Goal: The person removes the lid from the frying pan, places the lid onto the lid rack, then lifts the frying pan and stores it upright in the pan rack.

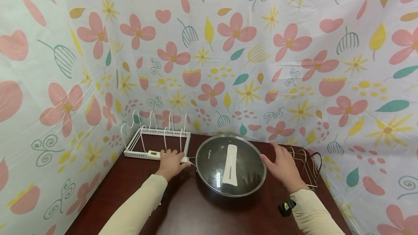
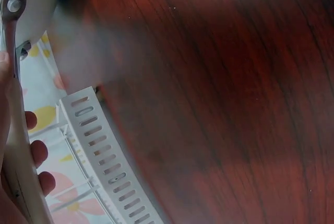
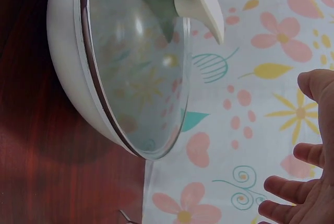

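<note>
A pale wok [image 3: 65,51] with a glass lid [image 1: 210,166] is at the middle of the table in the head view. An upright cream lid handle [image 1: 230,166] stands on the glass. My left hand [image 1: 170,163] grips the wok's long cream handle [image 1: 153,154], its fingers wrapped round it in the left wrist view. At the lid's right edge, my right hand [image 1: 283,168] is held with fingers spread and nothing in it. In the right wrist view that hand appears apart from the lid, in front of the flowered cloth.
Behind the wok handle stands a white rack [image 1: 140,130] with upright wire loops. A metal wire rack [image 1: 307,166] stands at the right, partly behind my right hand. Flowered cloth [image 1: 209,64] hangs along the back and sides of the dark red wooden table [image 1: 183,213].
</note>
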`<state>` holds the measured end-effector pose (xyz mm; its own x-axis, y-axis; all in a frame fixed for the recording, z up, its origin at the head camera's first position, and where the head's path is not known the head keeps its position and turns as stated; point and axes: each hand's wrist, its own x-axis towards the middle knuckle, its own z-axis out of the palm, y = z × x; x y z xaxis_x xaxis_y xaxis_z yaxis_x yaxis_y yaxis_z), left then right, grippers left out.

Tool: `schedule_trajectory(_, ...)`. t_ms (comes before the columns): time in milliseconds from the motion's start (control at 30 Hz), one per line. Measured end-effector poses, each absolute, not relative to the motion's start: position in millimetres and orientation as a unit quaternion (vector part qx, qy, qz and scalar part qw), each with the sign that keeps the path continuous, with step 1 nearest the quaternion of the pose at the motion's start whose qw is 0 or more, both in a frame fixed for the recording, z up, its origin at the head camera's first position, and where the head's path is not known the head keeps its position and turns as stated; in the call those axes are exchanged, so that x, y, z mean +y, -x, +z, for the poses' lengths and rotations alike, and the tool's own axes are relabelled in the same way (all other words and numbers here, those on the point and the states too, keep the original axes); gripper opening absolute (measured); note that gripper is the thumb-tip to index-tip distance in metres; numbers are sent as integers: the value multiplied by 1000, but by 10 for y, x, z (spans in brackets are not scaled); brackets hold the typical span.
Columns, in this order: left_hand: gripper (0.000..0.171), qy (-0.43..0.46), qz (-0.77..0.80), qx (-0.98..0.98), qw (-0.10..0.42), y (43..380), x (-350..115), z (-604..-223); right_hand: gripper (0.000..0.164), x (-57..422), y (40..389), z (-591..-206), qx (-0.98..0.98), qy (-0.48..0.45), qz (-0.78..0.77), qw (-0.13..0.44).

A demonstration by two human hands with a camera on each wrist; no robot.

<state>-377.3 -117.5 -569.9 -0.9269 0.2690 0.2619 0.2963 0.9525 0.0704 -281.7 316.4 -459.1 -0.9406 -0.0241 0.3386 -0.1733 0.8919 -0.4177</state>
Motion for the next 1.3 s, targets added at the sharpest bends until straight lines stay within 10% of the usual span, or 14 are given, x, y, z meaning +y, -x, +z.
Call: schedule_trajectory(1300,59,147,-60,-977,139,3750,-1170,-5688,83,2990,3016,-4678,-791,45,609,-44)
